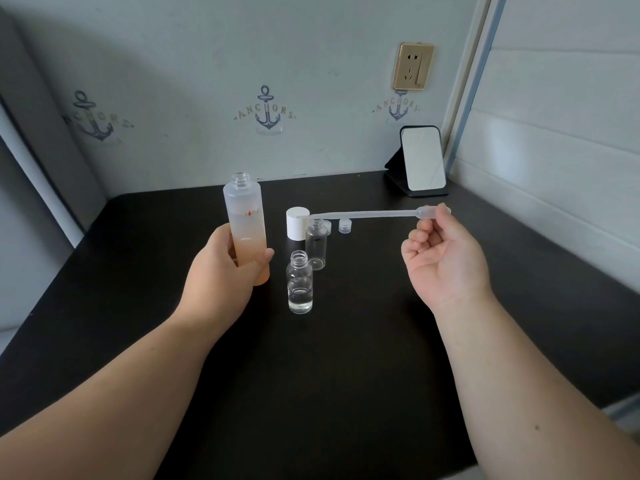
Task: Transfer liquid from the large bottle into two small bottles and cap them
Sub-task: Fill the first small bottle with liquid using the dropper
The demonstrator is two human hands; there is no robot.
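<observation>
Fingers (232, 249) of left hand (221, 271) curled round lower half of big bottle (246, 230), thumb across its front; bottle upright, uncapped, frosted above and peach-tinted below, base at or just above dark table (346, 375) — could not tell which. Right hand (446, 258) raised palm-up, fingertips (440, 211) pinching bulb end of clear plastic dropper (367, 214). Dropper held nearly level, thin end reaching left over mouth of farther small bottle (316, 245), tip close to white cap (297, 227) standing just behind it. Farther small bottle open and apparently without liquid. Nearer small bottle (300, 287) stood just right of big bottle, also open, with shallow layer of clear liquid at bottom. Two small clear caps (344, 225) lay on table behind small bottles, right of white cap. Small mirror (422, 161) on black stand leaned at far right corner, below wall socket (412, 65). Anchor prints (266, 110) on wall behind.
</observation>
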